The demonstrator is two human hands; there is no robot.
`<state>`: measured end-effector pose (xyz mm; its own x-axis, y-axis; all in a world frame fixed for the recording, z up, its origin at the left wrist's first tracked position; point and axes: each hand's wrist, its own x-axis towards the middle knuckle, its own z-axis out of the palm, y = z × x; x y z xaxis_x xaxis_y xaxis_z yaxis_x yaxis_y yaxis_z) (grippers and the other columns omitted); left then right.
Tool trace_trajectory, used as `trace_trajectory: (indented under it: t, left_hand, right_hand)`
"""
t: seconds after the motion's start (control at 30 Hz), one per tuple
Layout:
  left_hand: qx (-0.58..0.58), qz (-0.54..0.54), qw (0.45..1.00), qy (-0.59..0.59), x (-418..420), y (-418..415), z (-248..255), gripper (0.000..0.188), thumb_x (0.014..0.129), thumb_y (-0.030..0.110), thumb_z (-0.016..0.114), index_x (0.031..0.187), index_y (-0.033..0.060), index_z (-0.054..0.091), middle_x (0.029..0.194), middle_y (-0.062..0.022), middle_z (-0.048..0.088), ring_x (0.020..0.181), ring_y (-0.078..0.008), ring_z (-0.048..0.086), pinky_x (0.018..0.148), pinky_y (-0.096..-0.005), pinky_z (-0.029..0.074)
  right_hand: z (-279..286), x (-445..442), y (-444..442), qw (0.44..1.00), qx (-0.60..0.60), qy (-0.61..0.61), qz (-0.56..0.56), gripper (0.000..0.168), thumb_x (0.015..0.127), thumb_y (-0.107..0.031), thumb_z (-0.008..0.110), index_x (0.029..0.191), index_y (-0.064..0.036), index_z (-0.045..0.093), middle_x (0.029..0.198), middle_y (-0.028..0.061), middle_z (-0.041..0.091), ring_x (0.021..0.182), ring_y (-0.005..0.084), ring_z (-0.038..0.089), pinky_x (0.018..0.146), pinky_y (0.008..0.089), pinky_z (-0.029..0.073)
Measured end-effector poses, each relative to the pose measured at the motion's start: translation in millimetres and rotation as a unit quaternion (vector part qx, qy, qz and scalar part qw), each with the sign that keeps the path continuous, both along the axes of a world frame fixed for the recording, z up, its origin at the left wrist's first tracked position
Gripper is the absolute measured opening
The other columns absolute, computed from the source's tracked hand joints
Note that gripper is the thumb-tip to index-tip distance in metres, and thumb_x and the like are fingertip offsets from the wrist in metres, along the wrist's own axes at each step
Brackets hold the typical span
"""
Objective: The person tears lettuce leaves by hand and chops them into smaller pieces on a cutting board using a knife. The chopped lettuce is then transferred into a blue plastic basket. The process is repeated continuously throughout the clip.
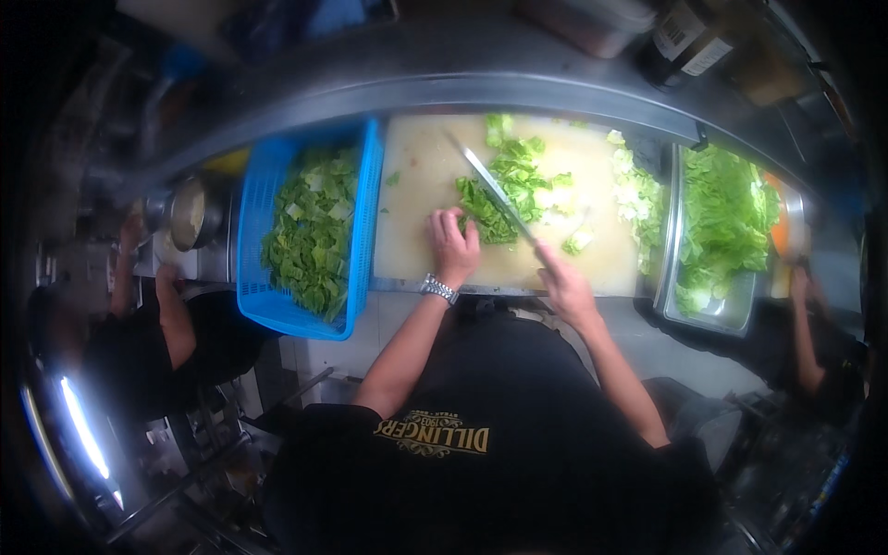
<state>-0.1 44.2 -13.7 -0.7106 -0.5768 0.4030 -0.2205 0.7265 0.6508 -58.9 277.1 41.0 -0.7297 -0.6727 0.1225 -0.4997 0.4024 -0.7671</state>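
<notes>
My right hand [567,286] is closed round the handle of a long kitchen knife [491,182], whose blade slants up and left over cut green lettuce [517,170]. At the lower left edge of that lettuce is my left hand [454,244], fingers bent; whether it presses on leaves is not clear. Both hands are over a pale cutting board [416,163]. To the left, a blue plastic basket [369,229] holds chopped lettuce [312,236]. Pale lettuce pieces [637,198] lie along the board's right side. Larger leaves [725,215] fill a clear container [671,229] farther right.
A metal ledge [444,87] runs behind the board, with a dark bottle [683,45] and a plastic container [590,24] beyond it. Co-workers stand at both sides; the left one's hands are near a metal bowl [189,214]. An orange object [777,215] is right of the leaves.
</notes>
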Motion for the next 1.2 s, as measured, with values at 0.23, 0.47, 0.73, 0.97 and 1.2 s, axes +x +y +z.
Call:
trace_trajectory:
  t: [0.23, 0.47, 0.73, 0.97, 1.2]
  left_hand:
    - [0.01, -0.205, 0.979, 0.015, -101.7, -59.4, 27.2, 0.049, 0.09, 0.038, 0.066, 0.125, 0.0047, 0.059, 0.125, -0.0191, 0.056, 0.12, -0.0354, 0.05, 0.105, -0.0468, 0.037]
    - [-0.049, -0.329, 0.925, -0.183, -163.9, -60.5, 26.2, 0.076, 0.087, 0.06, 0.063, 0.143, 0.0095, 0.05, 0.155, -0.0211, 0.036, 0.147, -0.0355, 0.026, 0.12, -0.0495, 0.021]
    - [0.037, -0.348, 0.921, -0.17, -67.5, -60.2, 35.0, 0.101, 0.075, 0.069, 0.072, 0.15, 0.0102, 0.039, 0.154, -0.022, 0.034, 0.147, -0.0388, 0.023, 0.12, -0.0519, 0.022]
    - [0.022, -0.085, 0.987, -0.133, 17.1, 18.1, 27.1, 0.137, 0.054, 0.057, 0.09, 0.16, 0.0194, 0.012, 0.159, -0.0319, 0.001, 0.148, -0.05, 0.007, 0.112, -0.0734, 0.01]
    - [0.003, -0.102, 0.99, -0.093, -39.7, 19.1, 15.6, 0.141, 0.054, 0.06, 0.09, 0.16, 0.0192, 0.006, 0.159, -0.033, -0.008, 0.148, -0.0529, 0.0, 0.116, -0.0692, 0.01]
  right_hand:
    - [-0.7, -45.3, 77.1, 0.957, 0.147, 0.114, -0.224, 0.053, 0.095, -0.012, 0.061, 0.144, -0.03, 0.052, 0.091, 0.0157, 0.057, 0.082, 0.0346, 0.06, 0.078, 0.0423, 0.05]
    - [-39.4, -75.7, 81.5, 0.885, 0.333, 0.178, -0.273, 0.047, 0.094, -0.024, 0.062, 0.14, -0.033, 0.055, 0.107, 0.0178, 0.048, 0.104, 0.0351, 0.05, 0.09, 0.0493, 0.041]
    - [-53.5, -59.0, 15.1, 0.964, -0.031, 0.113, -0.241, 0.068, 0.087, -0.034, 0.072, 0.145, -0.009, 0.045, 0.132, 0.0218, 0.044, 0.124, 0.0391, 0.044, 0.107, 0.049, 0.035]
    - [-52.0, -121.5, -39.6, 0.986, -0.058, 0.075, -0.14, 0.081, 0.083, -0.038, 0.073, 0.151, -0.011, 0.038, 0.153, 0.0236, 0.033, 0.139, 0.0417, 0.036, 0.114, 0.05, 0.03]
    - [-46.1, -162.4, -90.1, 0.996, -0.072, 0.014, 0.046, 0.078, 0.081, -0.052, 0.066, 0.148, -0.018, 0.046, 0.152, 0.021, 0.041, 0.143, 0.0407, 0.034, 0.119, 0.0499, 0.025]
